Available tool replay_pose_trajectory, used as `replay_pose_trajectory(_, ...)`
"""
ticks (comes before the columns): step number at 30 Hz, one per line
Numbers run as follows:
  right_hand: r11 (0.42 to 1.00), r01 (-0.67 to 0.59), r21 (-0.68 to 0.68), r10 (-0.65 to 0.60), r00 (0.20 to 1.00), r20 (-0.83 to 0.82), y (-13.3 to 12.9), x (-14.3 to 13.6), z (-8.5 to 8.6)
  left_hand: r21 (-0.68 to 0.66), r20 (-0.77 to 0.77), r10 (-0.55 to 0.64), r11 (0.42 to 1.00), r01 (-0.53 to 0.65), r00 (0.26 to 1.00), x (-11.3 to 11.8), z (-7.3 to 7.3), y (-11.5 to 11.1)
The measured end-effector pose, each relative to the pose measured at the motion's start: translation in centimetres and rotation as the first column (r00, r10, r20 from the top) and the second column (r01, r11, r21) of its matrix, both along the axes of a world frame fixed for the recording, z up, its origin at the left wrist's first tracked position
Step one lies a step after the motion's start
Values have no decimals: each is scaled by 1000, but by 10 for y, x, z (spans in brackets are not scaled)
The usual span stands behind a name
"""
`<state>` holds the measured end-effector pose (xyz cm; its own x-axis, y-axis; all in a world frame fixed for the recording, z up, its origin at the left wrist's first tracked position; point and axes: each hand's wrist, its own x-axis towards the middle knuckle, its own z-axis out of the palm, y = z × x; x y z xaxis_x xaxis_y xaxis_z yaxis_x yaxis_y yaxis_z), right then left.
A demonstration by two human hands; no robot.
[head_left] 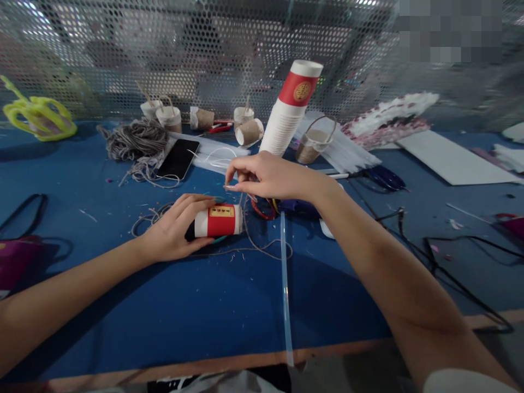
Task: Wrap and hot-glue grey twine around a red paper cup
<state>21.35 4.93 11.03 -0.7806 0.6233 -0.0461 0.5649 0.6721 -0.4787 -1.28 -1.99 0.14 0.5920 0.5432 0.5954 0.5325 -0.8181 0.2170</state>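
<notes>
My left hand [177, 226] wraps round a red and white paper cup [224, 219], which lies on its side with one end toward the right. A thin grey cord [245, 221] rises beside that end of the cup to my right hand [264, 176]. The fingers of my right hand are closed in a pinch above and to the right of the cup; the exact grip on the cord is partly hidden. Below my right hand sits a dark blue glue gun [301, 207], with a long translucent glue stick [285, 289] pointing toward the table's front edge.
A leaning stack of paper cups [282, 123] stands behind my right hand. Beyond are a small cord-wrapped basket [313, 144], a phone [179, 159], a grey cord bundle [135, 139] and a yellow basket [41, 117]. Black cables [434, 262] trail across the right side.
</notes>
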Motion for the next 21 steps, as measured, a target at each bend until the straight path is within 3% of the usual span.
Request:
replay_pose_trajectory(11, 997, -71, 14, 71, 997, 11, 2, 0, -3, 54, 10, -39, 998, 39, 999, -1, -2, 1)
replay_pose_trajectory(21, 995, -86, 59, 83, 995, 50, 9, -6, -19, 66, 14, -87, 994, 86, 996, 0, 3, 3)
